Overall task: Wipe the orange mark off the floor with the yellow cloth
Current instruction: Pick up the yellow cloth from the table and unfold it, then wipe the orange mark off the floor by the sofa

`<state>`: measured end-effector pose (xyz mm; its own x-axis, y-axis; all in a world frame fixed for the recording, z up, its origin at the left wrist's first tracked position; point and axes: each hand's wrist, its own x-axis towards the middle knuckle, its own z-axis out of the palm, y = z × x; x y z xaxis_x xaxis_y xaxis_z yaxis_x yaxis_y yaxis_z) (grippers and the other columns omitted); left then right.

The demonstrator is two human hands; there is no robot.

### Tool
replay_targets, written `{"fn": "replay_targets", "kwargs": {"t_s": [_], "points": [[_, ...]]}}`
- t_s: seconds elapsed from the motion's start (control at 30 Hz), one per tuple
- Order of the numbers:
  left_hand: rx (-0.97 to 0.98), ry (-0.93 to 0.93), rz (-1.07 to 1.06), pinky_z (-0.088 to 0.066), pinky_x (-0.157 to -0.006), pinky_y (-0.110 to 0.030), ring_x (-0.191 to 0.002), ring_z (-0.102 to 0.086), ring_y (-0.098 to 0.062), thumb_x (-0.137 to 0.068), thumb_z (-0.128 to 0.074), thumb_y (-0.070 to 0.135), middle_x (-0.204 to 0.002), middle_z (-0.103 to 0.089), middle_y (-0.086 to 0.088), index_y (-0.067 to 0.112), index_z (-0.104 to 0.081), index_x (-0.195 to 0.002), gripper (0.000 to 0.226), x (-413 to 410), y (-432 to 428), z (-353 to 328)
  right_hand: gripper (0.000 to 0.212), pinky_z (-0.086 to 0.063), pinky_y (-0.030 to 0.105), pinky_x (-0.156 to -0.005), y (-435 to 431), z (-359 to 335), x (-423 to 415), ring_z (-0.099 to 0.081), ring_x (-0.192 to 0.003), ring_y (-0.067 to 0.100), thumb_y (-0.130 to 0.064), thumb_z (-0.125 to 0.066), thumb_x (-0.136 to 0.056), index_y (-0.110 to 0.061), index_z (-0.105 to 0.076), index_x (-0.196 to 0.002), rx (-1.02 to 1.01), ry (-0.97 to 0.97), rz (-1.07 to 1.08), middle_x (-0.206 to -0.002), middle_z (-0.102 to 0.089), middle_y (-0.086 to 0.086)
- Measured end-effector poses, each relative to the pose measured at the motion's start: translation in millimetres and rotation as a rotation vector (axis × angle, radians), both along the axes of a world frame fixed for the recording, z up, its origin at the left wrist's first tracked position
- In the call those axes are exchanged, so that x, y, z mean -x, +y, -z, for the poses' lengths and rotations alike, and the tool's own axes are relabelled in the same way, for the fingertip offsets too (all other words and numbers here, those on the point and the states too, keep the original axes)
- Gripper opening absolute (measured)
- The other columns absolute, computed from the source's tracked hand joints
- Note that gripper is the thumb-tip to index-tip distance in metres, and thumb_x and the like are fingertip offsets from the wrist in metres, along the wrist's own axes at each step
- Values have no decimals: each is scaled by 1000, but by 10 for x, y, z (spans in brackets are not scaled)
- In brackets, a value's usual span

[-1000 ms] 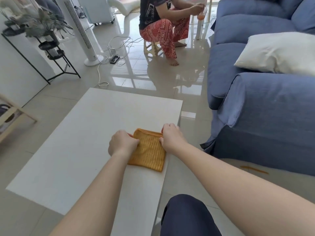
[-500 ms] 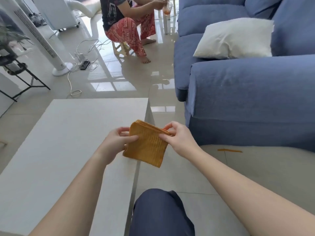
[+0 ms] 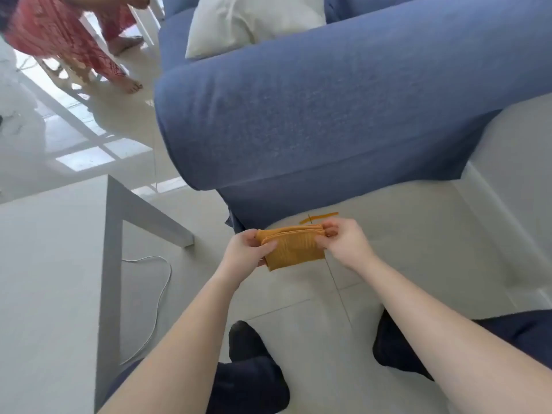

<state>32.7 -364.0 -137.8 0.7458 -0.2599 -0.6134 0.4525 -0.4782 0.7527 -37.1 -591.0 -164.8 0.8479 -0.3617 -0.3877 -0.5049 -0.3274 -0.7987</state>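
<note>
I hold the folded yellow cloth [image 3: 294, 249] in the air above the floor, one hand at each end. My left hand [image 3: 245, 249] grips its left edge and my right hand [image 3: 343, 245] pinches its right edge. The orange mark [image 3: 319, 218] is a short thin streak on the pale floor tiles, just beyond the cloth and close to the foot of the blue sofa. Part of the streak may be hidden behind the cloth and my right fingers.
The blue sofa [image 3: 313, 115] with a white cushion [image 3: 248, 22] fills the upper middle. A white table [image 3: 50, 264] stands at left, a white cable [image 3: 155, 297] beneath it. A seated person's legs [image 3: 74, 49] are at top left. My dark-socked feet [image 3: 254, 372] stand below.
The cloth has been lifted off the white table and carried right, over the floor near the mark. My view has tipped down and swung toward the sofa's foot.
</note>
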Motion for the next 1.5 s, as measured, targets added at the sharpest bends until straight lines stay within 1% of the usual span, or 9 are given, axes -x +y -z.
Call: {"fn": "replay_targets", "kwargs": {"t_s": [0.17,0.33,0.53,0.67,0.77,0.83,0.97,1.1,1.5], "points": [[-12,112,50,-63,-71,-20,-93,-77,-15,-101,-73,21,-99,-78,3,22,-70,-98,5,274,-659,713,22,-60,36,-74,-576,690,267,-69,-66,24,1,-78,-88,7,-76,-109,-29,147,235,-71,-71,6],[-41,265,104,-67,-83,-45,-92,-77,-41,-101,-72,17,-109,-76,-27,0,-66,-112,22,443,-1092,1440,16,-62,46,-79,-969,1276,451,-71,-70,26,0,-73,-91,-13,-77,-84,-26,280,249,-71,-72,4],[-22,383,76,-66,-86,-52,-79,-71,-28,-100,-69,9,-96,-69,-17,5,-64,-101,6,353,-1439,2160,20,-59,44,-96,-1267,1887,221,-75,-103,34,-9,-73,-93,-6,-80,-111,48,441,196,-102,-78,10],[-141,279,24,-62,-88,-57,-95,-73,-39,-97,-71,16,-103,-72,-13,18,-66,-101,7,166,-1486,2539,42,-56,44,-101,-1265,2198,-178,-66,-120,31,-20,-73,-96,-14,-67,-137,128,420,195,-141,-65,9],[-382,76,78,-57,-86,-40,-115,-68,-33,-99,-68,25,-138,-61,-6,17,-58,-140,43,2,-1315,2693,61,-45,48,-116,-1103,2399,-317,-48,-145,34,-24,-61,-103,-9,-41,-159,198,421,207,-164,-41,13],[-503,-68,146,-57,-98,-45,-126,-62,-33,-101,-67,27,-156,-46,-5,22,-46,-155,58,-78,-1096,2796,68,-26,47,-128,-908,2542,-289,-24,-159,33,-25,-51,-107,-5,-22,-165,210,458,174,-173,-22,16],[-713,-192,396,-29,-126,-47,-161,-17,-38,-101,-63,51,-179,-9,-9,26,-9,-171,91,-138,-645,2995,74,-8,49,-130,-510,2805,-163,-2,-162,35,-37,-37,-111,-6,1,-167,148,563,132,-177,0,13],[-809,-98,448,-13,-132,-55,-163,9,-43,-92,-57,76,-178,17,-8,38,17,-168,113,-135,-483,3118,77,-6,60,-127,-358,2920,-263,12,-162,34,-48,-29,-111,-12,11,-166,146,613,144,-177,14,9],[-823,-73,394,-19,-127,-64,-162,9,-48,-75,-73,80,-177,22,-9,38,24,-165,139,13,-518,3222,88,0,71,-124,-1029,3043,-477,20,-161,29,-72,-17,-102,-23,18,-165,302,645,-43,-175,22,-2]]}}
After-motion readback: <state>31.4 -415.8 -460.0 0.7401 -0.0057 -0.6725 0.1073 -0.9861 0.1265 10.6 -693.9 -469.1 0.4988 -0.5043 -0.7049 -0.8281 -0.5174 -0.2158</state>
